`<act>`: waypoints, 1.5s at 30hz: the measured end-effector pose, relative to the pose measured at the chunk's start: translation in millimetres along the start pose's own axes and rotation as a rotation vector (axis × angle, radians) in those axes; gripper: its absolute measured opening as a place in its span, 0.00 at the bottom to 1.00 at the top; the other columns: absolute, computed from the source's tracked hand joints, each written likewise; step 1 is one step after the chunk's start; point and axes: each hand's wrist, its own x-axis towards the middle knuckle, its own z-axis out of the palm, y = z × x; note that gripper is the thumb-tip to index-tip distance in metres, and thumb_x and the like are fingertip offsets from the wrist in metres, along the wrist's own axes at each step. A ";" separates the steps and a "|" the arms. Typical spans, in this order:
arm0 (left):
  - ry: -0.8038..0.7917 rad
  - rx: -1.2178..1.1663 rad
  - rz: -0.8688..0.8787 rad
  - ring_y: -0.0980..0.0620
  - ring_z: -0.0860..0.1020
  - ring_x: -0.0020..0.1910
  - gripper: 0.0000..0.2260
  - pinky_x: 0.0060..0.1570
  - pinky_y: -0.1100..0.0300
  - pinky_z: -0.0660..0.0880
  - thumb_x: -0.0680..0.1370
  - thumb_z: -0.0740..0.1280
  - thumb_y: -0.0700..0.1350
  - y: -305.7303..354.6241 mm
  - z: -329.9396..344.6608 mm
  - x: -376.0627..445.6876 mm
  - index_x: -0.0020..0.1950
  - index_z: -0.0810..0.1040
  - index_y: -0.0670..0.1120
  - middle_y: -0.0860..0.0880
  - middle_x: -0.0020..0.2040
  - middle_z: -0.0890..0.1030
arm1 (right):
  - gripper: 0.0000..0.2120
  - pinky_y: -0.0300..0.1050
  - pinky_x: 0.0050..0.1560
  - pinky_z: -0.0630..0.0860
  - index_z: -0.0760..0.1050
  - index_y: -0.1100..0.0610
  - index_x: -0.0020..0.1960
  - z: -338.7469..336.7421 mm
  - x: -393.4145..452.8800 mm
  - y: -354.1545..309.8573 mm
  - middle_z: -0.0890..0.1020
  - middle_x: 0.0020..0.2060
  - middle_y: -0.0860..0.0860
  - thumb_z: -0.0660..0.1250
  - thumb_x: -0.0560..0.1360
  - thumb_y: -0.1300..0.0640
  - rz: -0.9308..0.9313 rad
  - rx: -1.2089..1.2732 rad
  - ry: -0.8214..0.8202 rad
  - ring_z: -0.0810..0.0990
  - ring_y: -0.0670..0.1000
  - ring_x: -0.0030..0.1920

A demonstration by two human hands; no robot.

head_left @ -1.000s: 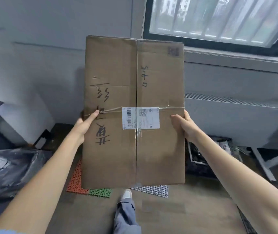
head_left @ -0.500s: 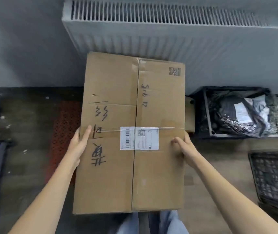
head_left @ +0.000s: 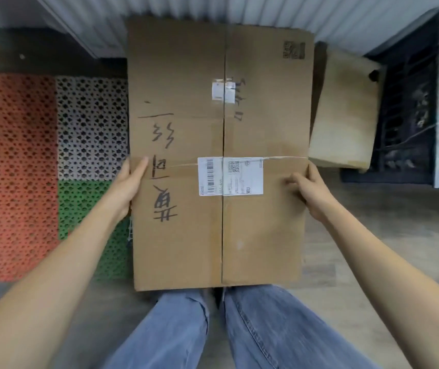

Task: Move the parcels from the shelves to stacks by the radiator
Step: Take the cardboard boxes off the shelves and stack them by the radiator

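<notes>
Down on the floor at far left lies a perforated mat (head_left: 53, 166), with an orange-red panel, a white panel and a green panel below the white one. Just right of it comes the left hand (head_left: 130, 182), whose grip is clamped on the left edge of the cardboard parcel (head_left: 186, 249): the thumb lies on top of the lid while the other fingers are hidden under the side. The parcel is a large flat box, long side running away from the person, held level between both hands above the jeans-clad legs (head_left: 239, 328). Black handwriting runs along its left half, a taped seam runs down the middle, and a white shipping label (head_left: 230, 175) sits across that seam between the two hands. The parcel's far end reaches the white ribbed radiator (head_left: 346, 14) at the top. The right hand (head_left: 311, 189) grips the right edge opposite the left, thumb on top, fingers wrapped around the side. Just beyond it, a smaller cardboard box (head_left: 346, 113) sits beside the parcel, and at far right a dark crate (head_left: 413, 107) stands by the radiator.
</notes>
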 end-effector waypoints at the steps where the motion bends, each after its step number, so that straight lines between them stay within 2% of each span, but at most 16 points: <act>1: -0.025 -0.006 -0.003 0.57 0.68 0.61 0.31 0.56 0.61 0.65 0.76 0.59 0.63 -2.7 10.3 8.0 0.76 0.52 0.58 0.54 0.74 0.64 | 0.22 0.38 0.37 0.67 0.68 0.50 0.66 -5.5 7.6 1.3 0.76 0.47 0.45 0.60 0.73 0.59 -0.007 -0.025 0.024 0.72 0.45 0.39; 6: -0.063 0.017 0.025 0.48 0.63 0.72 0.30 0.70 0.47 0.63 0.80 0.60 0.51 3.3 48.1 13.3 0.77 0.47 0.56 0.50 0.76 0.60 | 0.18 0.40 0.53 0.67 0.65 0.50 0.64 -22.7 12.9 -12.7 0.70 0.55 0.48 0.58 0.76 0.58 -0.039 -0.132 0.121 0.69 0.49 0.54; 8: -0.044 0.081 0.018 0.48 0.60 0.74 0.32 0.72 0.47 0.59 0.80 0.60 0.48 13.2 54.0 -1.5 0.77 0.44 0.54 0.50 0.77 0.57 | 0.21 0.39 0.53 0.66 0.64 0.54 0.69 -19.8 -1.0 -24.9 0.71 0.54 0.50 0.57 0.76 0.61 -0.047 -0.154 0.165 0.70 0.49 0.53; 11: -0.027 0.254 0.019 0.48 0.57 0.75 0.31 0.74 0.51 0.56 0.80 0.60 0.45 37.6 51.9 -36.4 0.77 0.45 0.53 0.49 0.78 0.54 | 0.27 0.39 0.58 0.65 0.56 0.57 0.75 -9.2 -38.3 -54.8 0.69 0.68 0.53 0.56 0.77 0.60 -0.045 -0.215 0.157 0.70 0.52 0.64; 13: -0.068 0.369 0.066 0.49 0.66 0.70 0.29 0.66 0.62 0.64 0.80 0.60 0.43 63.1 44.7 -69.9 0.77 0.49 0.53 0.47 0.77 0.55 | 0.27 0.39 0.57 0.64 0.56 0.55 0.75 -0.8 -71.2 -82.0 0.68 0.70 0.55 0.56 0.78 0.58 -0.069 -0.291 0.093 0.68 0.53 0.68; 15: -0.123 0.451 0.116 0.55 0.76 0.53 0.28 0.49 0.73 0.70 0.80 0.59 0.42 96.1 30.9 -109.9 0.77 0.51 0.54 0.47 0.76 0.58 | 0.25 0.41 0.59 0.65 0.60 0.56 0.74 6.1 -111.2 -116.5 0.71 0.67 0.58 0.57 0.78 0.58 -0.115 -0.352 0.026 0.71 0.55 0.66; 18: -0.164 0.422 0.146 0.49 0.77 0.54 0.26 0.52 0.58 0.74 0.80 0.58 0.42 152.6 -1.3 -182.1 0.76 0.53 0.54 0.46 0.73 0.65 | 0.22 0.47 0.67 0.67 0.66 0.56 0.71 8.6 -190.6 -176.2 0.73 0.66 0.58 0.57 0.77 0.58 -0.221 -0.480 -0.050 0.71 0.55 0.66; 20: -0.155 0.401 0.146 0.51 0.79 0.44 0.25 0.42 0.60 0.74 0.81 0.58 0.43 191.5 -30.8 -238.0 0.76 0.54 0.53 0.47 0.58 0.77 | 0.21 0.45 0.65 0.66 0.68 0.55 0.70 8.2 -249.9 -218.3 0.74 0.66 0.56 0.57 0.77 0.58 -0.302 -0.527 -0.082 0.71 0.54 0.66; 22: -0.139 0.418 0.174 0.61 0.74 0.27 0.24 0.26 0.70 0.68 0.80 0.58 0.42 221.8 -62.1 -298.5 0.76 0.56 0.51 0.53 0.37 0.74 | 0.20 0.41 0.59 0.66 0.70 0.54 0.68 7.2 -311.6 -258.8 0.75 0.65 0.55 0.57 0.77 0.58 -0.374 -0.531 -0.107 0.73 0.54 0.65; 23: -0.131 0.431 0.191 0.62 0.70 0.22 0.24 0.20 0.70 0.64 0.80 0.58 0.43 236.6 -76.3 -327.0 0.76 0.57 0.51 0.53 0.35 0.72 | 0.19 0.41 0.57 0.67 0.71 0.54 0.67 5.8 -340.5 -278.5 0.76 0.64 0.55 0.57 0.77 0.58 -0.414 -0.520 -0.119 0.73 0.54 0.64; 26: -0.078 0.414 0.199 0.58 0.77 0.38 0.22 0.26 0.67 0.67 0.81 0.57 0.44 272.3 -122.8 -412.4 0.75 0.60 0.51 0.45 0.56 0.78 | 0.18 0.43 0.59 0.68 0.72 0.56 0.65 7.4 -422.3 -322.7 0.76 0.63 0.57 0.57 0.77 0.58 -0.515 -0.488 -0.142 0.74 0.55 0.62; 28: -0.003 0.401 0.232 0.50 0.76 0.51 0.21 0.36 0.62 0.70 0.81 0.57 0.44 288.2 -158.4 -462.2 0.74 0.62 0.50 0.45 0.68 0.72 | 0.17 0.45 0.61 0.69 0.73 0.58 0.65 17.4 -470.1 -346.6 0.76 0.63 0.57 0.57 0.78 0.58 -0.616 -0.530 -0.205 0.74 0.56 0.63; 33: 0.246 0.308 0.297 0.47 0.77 0.57 0.18 0.41 0.62 0.71 0.81 0.56 0.44 287.5 -235.9 -595.5 0.71 0.67 0.48 0.45 0.67 0.73 | 0.16 0.41 0.55 0.69 0.75 0.61 0.62 50.6 -588.8 -393.7 0.78 0.60 0.59 0.58 0.77 0.62 -0.896 -0.713 -0.450 0.77 0.56 0.59; 35: 0.287 0.238 0.281 0.46 0.75 0.62 0.17 0.51 0.56 0.72 0.82 0.54 0.45 270.0 -262.0 -644.0 0.71 0.66 0.49 0.44 0.68 0.73 | 0.15 0.44 0.57 0.72 0.76 0.62 0.61 67.1 -633.6 -408.2 0.79 0.59 0.59 0.58 0.77 0.63 -0.997 -0.695 -0.499 0.77 0.57 0.58; 40: 0.408 0.042 0.273 0.47 0.75 0.63 0.18 0.61 0.51 0.70 0.82 0.53 0.49 195.7 -321.1 -773.0 0.72 0.65 0.50 0.45 0.68 0.72 | 0.14 0.30 0.27 0.64 0.76 0.67 0.58 119.8 -748.5 -394.0 0.78 0.47 0.59 0.59 0.78 0.61 -1.151 -0.799 -0.708 0.72 0.50 0.37; 45: 0.658 -0.138 0.221 0.48 0.75 0.64 0.21 0.62 0.52 0.70 0.81 0.55 0.52 82.5 -373.9 -915.2 0.73 0.63 0.49 0.46 0.69 0.71 | 0.15 0.43 0.37 0.66 0.73 0.75 0.58 180.6 -878.9 -318.2 0.78 0.44 0.66 0.59 0.79 0.64 -1.251 -0.895 -0.966 0.73 0.56 0.37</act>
